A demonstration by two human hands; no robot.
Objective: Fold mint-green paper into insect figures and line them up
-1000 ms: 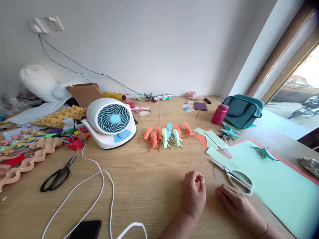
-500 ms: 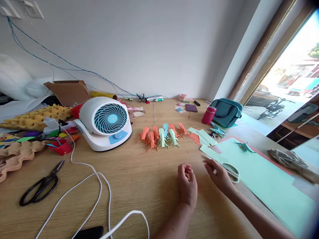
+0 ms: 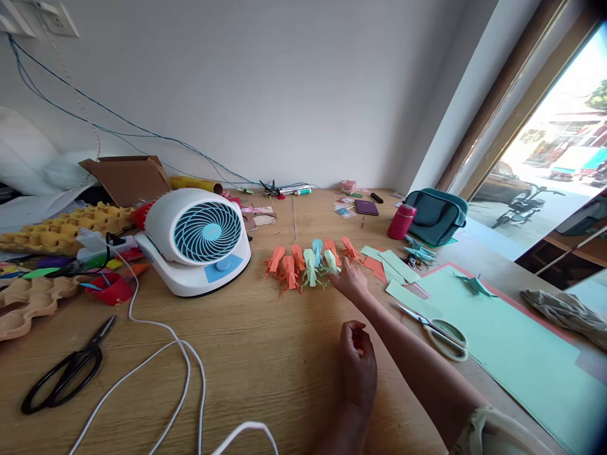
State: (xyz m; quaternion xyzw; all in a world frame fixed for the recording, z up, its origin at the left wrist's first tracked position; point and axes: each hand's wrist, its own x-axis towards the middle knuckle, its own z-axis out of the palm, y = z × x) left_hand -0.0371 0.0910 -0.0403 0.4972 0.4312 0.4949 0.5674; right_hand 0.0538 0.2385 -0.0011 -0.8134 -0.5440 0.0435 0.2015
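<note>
My right hand (image 3: pixel 351 279) reaches out to the right end of a group of folded paper insects. Its fingers are stretched and apart, at a pale green paper insect (image 3: pixel 331 260) and close to an orange one (image 3: pixel 349 247); the hand partly covers both. More orange insects (image 3: pixel 289 270), a pale green one (image 3: pixel 310 268) and a blue one (image 3: pixel 317 248) stand beside them. Nearer to me, my left hand (image 3: pixel 359 366) rests over the table with curled fingers. A small orange-red patch shows inside them, too little to name.
Cream-handled scissors (image 3: pixel 443 335) lie right of my right forearm, by mint paper sheets (image 3: pixel 516 354). Cut paper strips (image 3: pixel 398 265), a pink bottle (image 3: pixel 401 221) and a teal bag (image 3: pixel 437 216) are behind. Left are a fan (image 3: pixel 199 240), black scissors (image 3: pixel 71 366) and a white cable (image 3: pixel 187 366).
My right hand has moved forward and left, from beside the cream-handled scissors to the paper insects. My left hand stays nearly in place, still curled. The view has shifted slightly.
</note>
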